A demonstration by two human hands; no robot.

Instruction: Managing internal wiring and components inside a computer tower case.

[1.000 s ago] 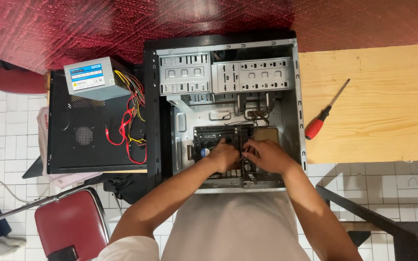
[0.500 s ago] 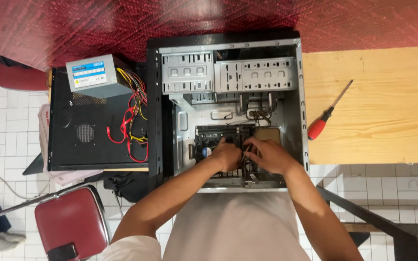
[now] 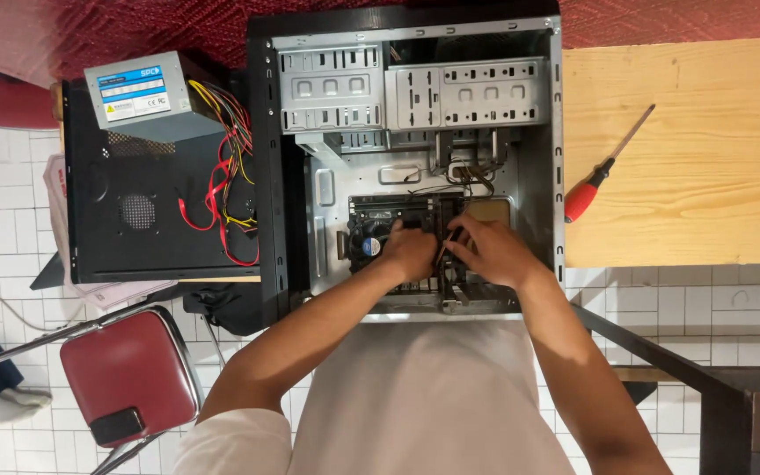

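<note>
You looked straight down into an open computer case [image 3: 415, 53] that lay on its side in the upper middle of the frame, its metal drive bays [image 3: 411, 88] toward the top. Both of your forearms reached up from the bottom of the frame and met inside the case, over the motherboard [image 3: 398, 215] at its lower centre.

Your left hand [image 3: 408, 253] lay knuckles-up with its fingers curled together, resting on the board just right of the round cooler fan [image 3: 369, 242]. Your right hand [image 3: 490, 252] sat just beside it, fingers bent and drawn toward the left hand, and its fingertips seemed to pinch a thin dark part [image 3: 447, 246] in the narrow space between the two hands. What that part was, I could not tell, since your fingers covered most of it.

At the upper left of the frame, a grey power supply [image 3: 147, 98] stood on a black side panel [image 3: 134, 220], with red and yellow cables [image 3: 222, 176] trailing from it toward the case. At the right, a red-handled screwdriver [image 3: 604, 169] lay on a pale wooden tabletop [image 3: 714, 202], well apart from both hands. A red-seated chair [image 3: 125, 369] stood at the lower left on a white tiled floor [image 3: 705, 308].
</note>
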